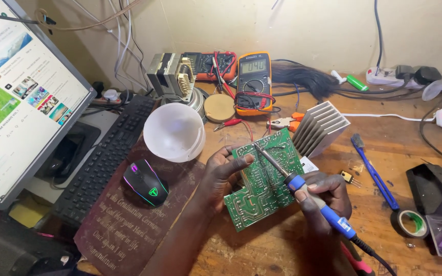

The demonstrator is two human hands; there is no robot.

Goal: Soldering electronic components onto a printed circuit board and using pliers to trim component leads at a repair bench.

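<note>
The person's left hand (221, 168) was closed on the left edge of a green circuit board (264, 179), with the thumb lying over its face and the other fingers under it. The board was tilted, its lower part near the wooden tabletop (384, 220) and its upper edge raised toward the wall. It stood in the middle of the tabletop, in front of the person.

The right hand (326, 197) was closed around the blue grip of a soldering iron (303, 186). The metal tip of the iron rested on the upper part of the board, near its top edge. The cable of the iron ran down to the lower right.

Just behind the board there was a finned grey heat sink (321, 128), touching or almost touching its upper right corner; I could not tell which. A yellow multimeter (253, 82) lay further back, with its red and black leads over it, and small pliers (285, 122) with orange handles lay in front of it. To the left of the board a white lamp dome (174, 132) rested, and near it a black mouse (145, 183) with coloured lights, a black keyboard (103, 158) and a lit monitor (16, 92). On the right lay a blue brush (372, 171), a roll of tape (410, 223) and a small transistor (349, 178).
</note>
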